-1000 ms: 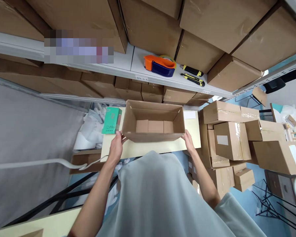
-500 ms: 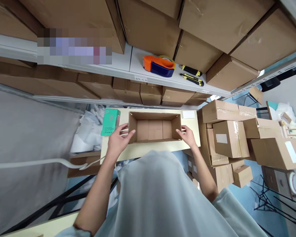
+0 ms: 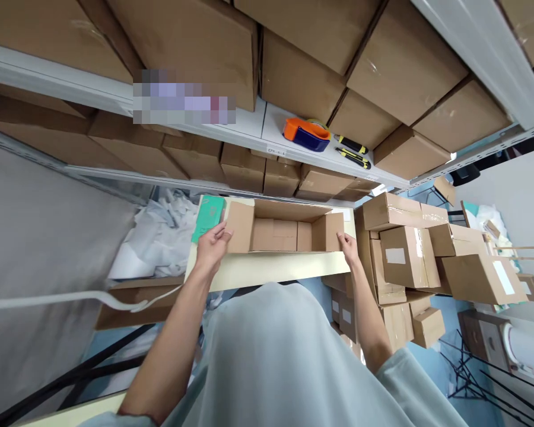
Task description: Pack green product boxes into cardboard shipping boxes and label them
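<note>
An open, long cardboard box stands on the pale yellow table in front of me, and nothing lies inside it. Its short end flaps stick out to the left and right. My left hand pinches the outer edge of the left flap. The right flap has its edge between the thumb and fingers of my right hand. Just behind my left hand, a green box sits at the table's left end.
Above the table, a shelf bears large cartons, an orange and blue tape dispenser and two box cutters. Stacked cartons stand to the right. Crumpled white packing material and a white cable are at left.
Both end flaps of the box have swung outward. My hands have moved from the box's ends to the flaps' edges, closing on them. The camera view has shifted and tilted slightly.
</note>
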Motion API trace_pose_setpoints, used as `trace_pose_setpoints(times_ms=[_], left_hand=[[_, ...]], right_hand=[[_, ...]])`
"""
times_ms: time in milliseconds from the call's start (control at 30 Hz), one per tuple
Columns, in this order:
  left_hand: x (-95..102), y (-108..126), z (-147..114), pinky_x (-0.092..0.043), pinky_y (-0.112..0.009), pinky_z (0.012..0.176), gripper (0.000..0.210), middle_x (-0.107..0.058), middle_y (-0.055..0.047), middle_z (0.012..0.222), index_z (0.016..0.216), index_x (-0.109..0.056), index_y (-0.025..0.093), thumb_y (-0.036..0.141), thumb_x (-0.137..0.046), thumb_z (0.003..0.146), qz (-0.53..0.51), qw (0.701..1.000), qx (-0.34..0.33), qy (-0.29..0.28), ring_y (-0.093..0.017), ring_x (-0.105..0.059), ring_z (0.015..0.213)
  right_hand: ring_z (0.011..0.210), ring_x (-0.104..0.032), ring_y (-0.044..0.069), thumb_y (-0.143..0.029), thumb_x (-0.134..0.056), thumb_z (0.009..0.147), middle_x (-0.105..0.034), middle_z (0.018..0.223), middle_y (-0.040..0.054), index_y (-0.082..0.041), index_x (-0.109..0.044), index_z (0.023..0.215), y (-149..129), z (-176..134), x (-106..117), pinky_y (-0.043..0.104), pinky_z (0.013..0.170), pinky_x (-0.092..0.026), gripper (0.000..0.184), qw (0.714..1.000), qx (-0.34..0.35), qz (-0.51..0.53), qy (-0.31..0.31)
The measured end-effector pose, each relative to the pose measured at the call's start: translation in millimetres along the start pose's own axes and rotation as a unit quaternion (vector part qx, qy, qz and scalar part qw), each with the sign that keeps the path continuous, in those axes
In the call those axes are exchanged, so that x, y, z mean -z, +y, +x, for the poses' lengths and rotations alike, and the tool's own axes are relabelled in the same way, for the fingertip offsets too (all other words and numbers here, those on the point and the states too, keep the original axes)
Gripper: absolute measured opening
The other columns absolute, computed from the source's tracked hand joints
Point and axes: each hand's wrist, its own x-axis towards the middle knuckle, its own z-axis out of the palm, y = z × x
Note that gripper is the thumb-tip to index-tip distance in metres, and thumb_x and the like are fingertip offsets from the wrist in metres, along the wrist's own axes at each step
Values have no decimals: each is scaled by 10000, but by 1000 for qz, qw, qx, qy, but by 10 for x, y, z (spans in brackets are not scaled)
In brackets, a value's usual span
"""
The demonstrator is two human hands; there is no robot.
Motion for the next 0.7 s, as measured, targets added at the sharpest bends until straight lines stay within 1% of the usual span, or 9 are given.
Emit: trace_pose_setpoints(times_ms=[100, 200, 267, 333, 433, 467, 533, 600, 700], left_hand=[[77, 158, -104, -522, -542, 1286, 581, -841, -202, 1342, 1285, -822, 153, 377, -875, 752, -55, 998, -9, -16, -342, -764, 1381], [243, 297, -288, -517, -540, 1298, 544, -851, -191, 1312, 1235, -830, 145, 341, -905, 733, -106, 994, -16, -33, -348, -774, 1353], [384, 344, -451, -524, -538, 1296, 593, -858, -189, 1280, 1239, -823, 131, 350, -957, 704, -123, 992, -17, -22, -355, -779, 1337], [532, 339, -651, -536, -527, 1289, 663, -863, -180, 1259, 1241, -818, 133, 373, -1007, 653, -139, 990, -7, -3, -359, -780, 1333], [742, 222, -1034, -571, -489, 1260, 702, -865, -164, 1259, 1196, -823, 155, 375, -1040, 566, -172, 985, 9, 30, -357, -778, 1339], [804, 156, -1188, -588, -476, 1242, 686, -867, -160, 1253, 1164, -827, 161, 368, -1041, 545, -184, 982, 10, 48, -357, -778, 1337], [917, -6, -1537, -624, -470, 1200, 641, -875, -151, 1228, 1109, -831, 173, 360, -1031, 529, -208, 973, 5, 99, -364, -784, 1321], [1015, -191, -1941, -641, -483, 1179, 609, -882, -134, 1206, 1082, -831, 191, 354, -1018, 526, -233, 960, -9, 157, -369, -793, 1297], [1155, -474, -2617, -658, -492, 1151, 559, -889, -107, 1163, 1046, -813, 218, 355, -1004, 539, -255, 935, -27, 244, -368, -797, 1276]], right_hand=[[671, -314, 143, -993, -644, 780, -350, 642, -56, -289, -388, 664, -144, -106, 55, 287, 595, -314, 758, 1000, 15, -8, 11], [680, -258, 135, -939, -680, 835, -296, 665, -65, -293, -323, 680, -312, -246, 156, 287, 601, -277, 754, 998, 45, -20, 25], [685, -250, 135, -905, -696, 861, -299, 670, -63, -285, -346, 686, -430, -333, 219, 287, 604, -261, 732, 997, 64, -32, 16], [680, -274, 138, -871, -701, 885, -338, 668, -57, -271, -407, 691, -544, -390, 269, 286, 605, -268, 696, 996, 77, -40, -6], [660, -341, 143, -799, -736, 903, -410, 660, -44, -256, -459, 684, -693, -390, 311, 285, 602, -308, 648, 994, 98, -43, -31], [656, -376, 148, -782, -750, 900, -448, 660, -37, -251, -489, 686, -738, -365, 311, 285, 601, -331, 630, 993, 106, -42, -42], [674, -474, 174, -767, -767, 892, -562, 692, -9, -233, -597, 734, -821, -293, 272, 291, 610, -398, 582, 988, 125, -39, -79], [724, -567, 207, -763, -772, 891, -675, 769, 27, -218, -700, 834, -897, -221, 166, 305, 638, -464, 552, 979, 150, -37, -132], [758, -616, 227, -758, -767, 896, -731, 827, 47, -221, -728, 887, -1002, -199, -138, 316, 664, -499, 538, 957, 188, -35, -220]])
